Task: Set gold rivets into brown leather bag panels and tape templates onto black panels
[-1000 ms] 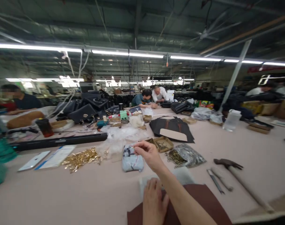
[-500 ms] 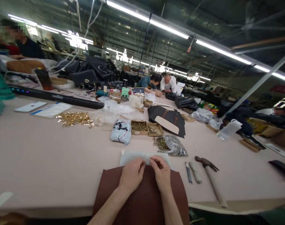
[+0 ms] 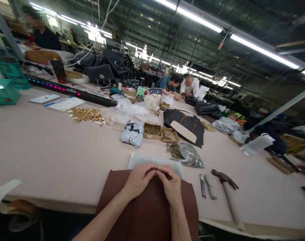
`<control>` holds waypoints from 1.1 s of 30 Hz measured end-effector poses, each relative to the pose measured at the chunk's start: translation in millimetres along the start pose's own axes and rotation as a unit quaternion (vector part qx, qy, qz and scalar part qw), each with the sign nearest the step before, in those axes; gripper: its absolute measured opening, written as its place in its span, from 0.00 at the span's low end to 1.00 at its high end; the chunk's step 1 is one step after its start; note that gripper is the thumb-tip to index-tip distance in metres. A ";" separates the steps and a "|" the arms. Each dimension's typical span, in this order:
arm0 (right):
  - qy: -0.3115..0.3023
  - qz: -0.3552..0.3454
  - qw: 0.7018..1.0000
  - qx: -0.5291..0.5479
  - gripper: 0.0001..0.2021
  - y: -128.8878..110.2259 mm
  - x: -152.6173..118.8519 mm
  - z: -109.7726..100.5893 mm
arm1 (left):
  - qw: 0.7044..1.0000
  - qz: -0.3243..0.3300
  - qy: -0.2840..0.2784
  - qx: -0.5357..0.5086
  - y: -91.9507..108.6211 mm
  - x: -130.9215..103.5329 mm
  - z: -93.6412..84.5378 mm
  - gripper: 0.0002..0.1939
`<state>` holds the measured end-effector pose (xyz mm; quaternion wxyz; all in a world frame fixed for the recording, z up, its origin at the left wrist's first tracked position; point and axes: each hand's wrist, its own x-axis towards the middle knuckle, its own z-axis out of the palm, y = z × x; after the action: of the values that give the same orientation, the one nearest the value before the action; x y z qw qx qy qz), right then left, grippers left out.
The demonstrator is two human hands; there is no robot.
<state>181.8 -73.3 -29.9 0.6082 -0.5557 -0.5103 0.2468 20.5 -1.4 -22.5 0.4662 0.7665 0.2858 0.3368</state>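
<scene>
My left hand (image 3: 139, 180) and my right hand (image 3: 171, 183) meet fingertip to fingertip, both closed in a pinch. Between them shows a small shiny metal fitting (image 3: 156, 168), too small to identify exactly. Beneath the hands lies a dark brown leather panel (image 3: 117, 195) with a stitched line down its middle, hanging over the near table edge. Its far edge rests against a pale flat slab (image 3: 142, 160), partly covered by the hands. Just beyond sits a clear plastic bag (image 3: 191, 155) spilling brass-coloured metal rings (image 3: 176, 151).
To the right lie a hammer (image 3: 229, 197), a wrapped rod (image 3: 211, 187) and a slim metal tool (image 3: 202, 185). Farther back are a box of small studs (image 3: 152, 130), a wrapped packet (image 3: 132, 134), dark leather panels (image 3: 184, 125) and gold hardware (image 3: 87, 115). Other people work in the background.
My hands have come together from slightly apart, and the metal fitting now shows between the fingertips. The camera view has turned a little to the left.
</scene>
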 end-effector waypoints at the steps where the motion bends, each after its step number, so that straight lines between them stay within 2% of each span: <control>1: 0.001 -0.006 1.000 -0.002 0.06 -0.6 -0.3 -0.1 | 1.000 -0.002 -0.003 -0.014 1.0 0.0 -1.0 0.11; 5: 0.008 -0.026 1.000 -0.008 0.06 2.2 -3.2 0.7 | 0.997 -0.011 -0.025 -0.069 4.0 0.6 -4.4 0.15; 7: 0.019 -0.003 1.000 0.011 0.07 5.3 -5.3 1.9 | 0.997 -0.017 -0.022 -0.078 4.2 1.3 -4.9 0.18; 11: 0.040 0.056 0.993 0.099 0.21 7.2 -8.9 4.2 | 0.997 -0.012 -0.027 -0.073 3.6 2.0 -6.7 0.20; 15: 0.045 0.062 0.989 0.127 0.24 4.1 -9.9 3.8 | 0.996 0.003 -0.043 -0.077 4.4 1.3 -12.1 0.19; 18: 0.040 0.068 0.989 0.122 0.23 2.8 -9.4 2.5 | 0.995 0.009 -0.051 -0.084 5.3 0.7 -15.0 0.19; 24: 0.030 0.045 0.996 0.075 0.12 -3.4 -9.8 -1.5 | 0.994 0.018 -0.053 -0.089 6.6 -0.1 -14.0 0.16; 33: 0.034 0.012 0.998 0.044 0.05 -6.3 -13.4 -6.4 | 0.994 0.021 -0.060 -0.091 8.5 -2.8 -12.2 0.10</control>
<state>181.1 -89.2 -27.8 0.6457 -0.5426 -0.4716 0.2576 10.3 -0.5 -11.3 0.5428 0.7456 0.2094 0.3250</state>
